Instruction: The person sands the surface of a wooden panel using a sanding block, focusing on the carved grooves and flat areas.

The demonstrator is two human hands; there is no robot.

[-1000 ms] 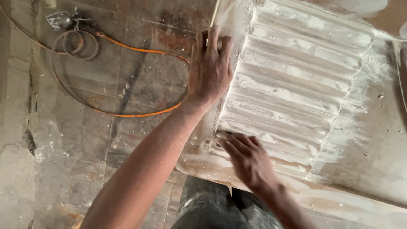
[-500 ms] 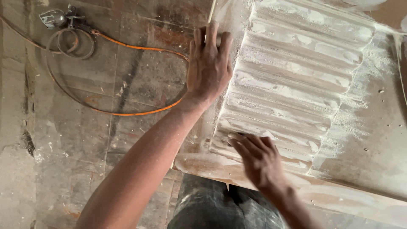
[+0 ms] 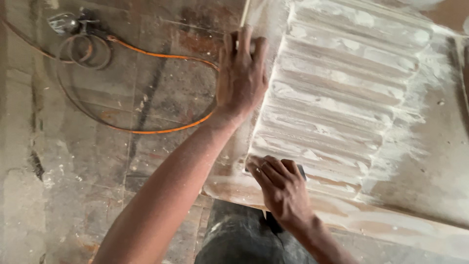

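Note:
A wooden panel [image 3: 430, 161] with carved parallel grooves [image 3: 337, 88] lies on the floor, coated in white dust. My left hand [image 3: 242, 78] presses flat on the panel's left edge, fingers spread. My right hand [image 3: 281, 188] is curled over a small dark sanding piece [image 3: 301, 171] at the lower end of the grooves, near the panel's front edge. Only a corner of that piece shows past my fingers.
An orange hose [image 3: 161, 128] loops over the stained concrete floor at left and runs to a metal tool [image 3: 68, 22] at the top left. My dark trouser leg [image 3: 244, 239] is at the bottom, under the panel's front edge.
My right hand has slid to the right and slightly down along the lower grooves. My left hand stays planted on the panel edge.

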